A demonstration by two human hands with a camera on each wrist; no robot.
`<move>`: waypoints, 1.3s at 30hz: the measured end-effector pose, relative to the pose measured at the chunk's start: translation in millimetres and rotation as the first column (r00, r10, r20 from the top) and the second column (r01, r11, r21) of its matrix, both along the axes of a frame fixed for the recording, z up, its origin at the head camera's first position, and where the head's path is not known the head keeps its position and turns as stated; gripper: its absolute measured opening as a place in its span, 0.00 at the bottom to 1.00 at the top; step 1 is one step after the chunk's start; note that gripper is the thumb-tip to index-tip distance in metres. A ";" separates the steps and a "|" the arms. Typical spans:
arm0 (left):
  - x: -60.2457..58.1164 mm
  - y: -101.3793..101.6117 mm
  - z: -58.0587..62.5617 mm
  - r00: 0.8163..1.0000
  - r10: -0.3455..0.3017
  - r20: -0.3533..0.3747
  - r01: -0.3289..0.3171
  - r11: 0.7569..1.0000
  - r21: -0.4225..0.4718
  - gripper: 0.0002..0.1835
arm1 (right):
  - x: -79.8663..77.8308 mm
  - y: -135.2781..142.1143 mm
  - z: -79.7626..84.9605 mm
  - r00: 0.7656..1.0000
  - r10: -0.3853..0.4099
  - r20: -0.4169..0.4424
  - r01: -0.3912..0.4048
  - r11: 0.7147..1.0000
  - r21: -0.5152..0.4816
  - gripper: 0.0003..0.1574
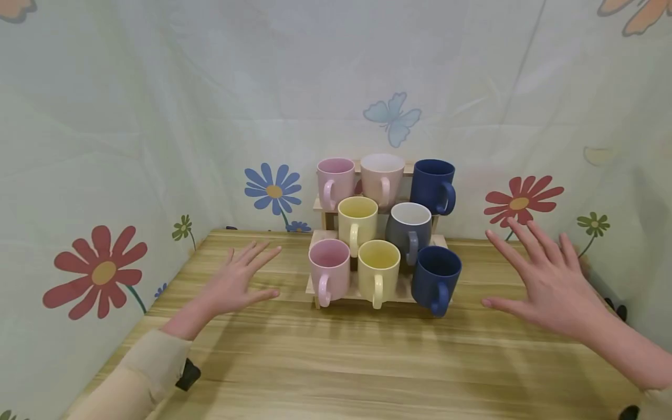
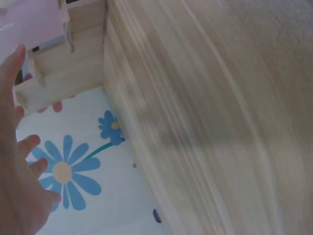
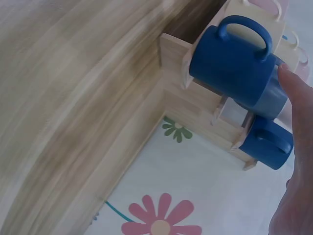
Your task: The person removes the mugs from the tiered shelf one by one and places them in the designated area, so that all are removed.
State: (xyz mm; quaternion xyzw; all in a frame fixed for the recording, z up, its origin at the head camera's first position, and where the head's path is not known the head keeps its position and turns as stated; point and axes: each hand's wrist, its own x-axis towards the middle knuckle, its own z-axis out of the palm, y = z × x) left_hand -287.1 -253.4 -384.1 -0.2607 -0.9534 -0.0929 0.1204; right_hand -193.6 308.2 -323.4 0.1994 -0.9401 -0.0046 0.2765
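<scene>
A tiered wooden rack (image 1: 318, 238) holds several mugs in three rows. On its top tier stand a pink mug (image 1: 336, 175), a pale peach mug (image 1: 374, 181) and a navy mug (image 1: 426, 186). The middle tier bears a yellow mug (image 1: 349, 216) and a grey mug with a white inside (image 1: 400, 239). Along the bottom are a pink mug (image 1: 338, 274), a yellow mug (image 1: 385, 280) and a navy mug (image 1: 427, 283). My left hand (image 1: 236, 283), fingers spread, hovers left of the rack. To its right my right hand (image 1: 551, 286) is likewise spread, touching nothing.
The rack stands on a wood-grain table (image 1: 325, 361). Behind and beside it hangs a pale curtain (image 1: 294, 76) printed with flowers and a butterfly. A small dark object (image 1: 621, 311) shows behind my right wrist near the curtain.
</scene>
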 end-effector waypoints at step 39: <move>-13.6 56.6 -60.9 0.819 -0.351 0.455 -0.157 0.624 0.765 0.39 | -19.3 -56.2 42.0 0.996 0.084 -0.015 -0.085 0.983 -0.160 0.70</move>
